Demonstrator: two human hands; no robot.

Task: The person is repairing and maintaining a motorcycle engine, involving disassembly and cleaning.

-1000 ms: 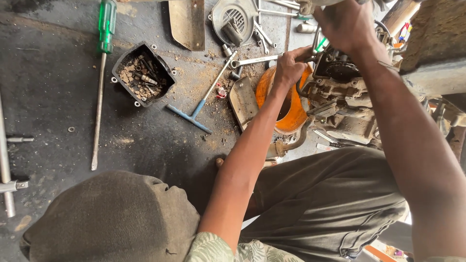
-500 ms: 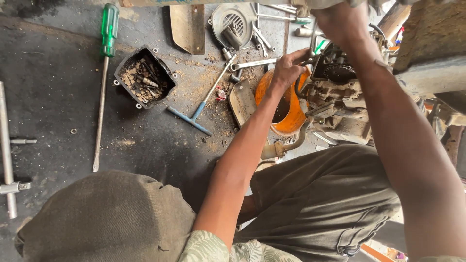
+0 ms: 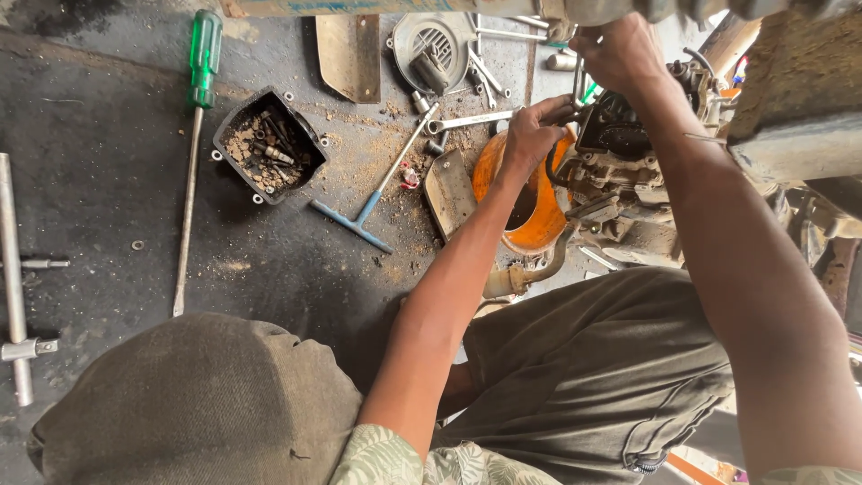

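Since the earlier frame, the right hand [image 3: 620, 54] is raised toward 12 o'clock, closed on a tool; the left hand [image 3: 530, 135] grips engine [image 3: 620, 171] parts, disassembly unfinished.

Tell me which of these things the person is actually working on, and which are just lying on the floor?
In hand:
- left hand and right hand, both at the top of the grimy engine
- orange bowl under the engine

Lying about:
- green-handled screwdriver
- black tray of bolts
- blue T-handle wrench
- round fan cover
- metal bar
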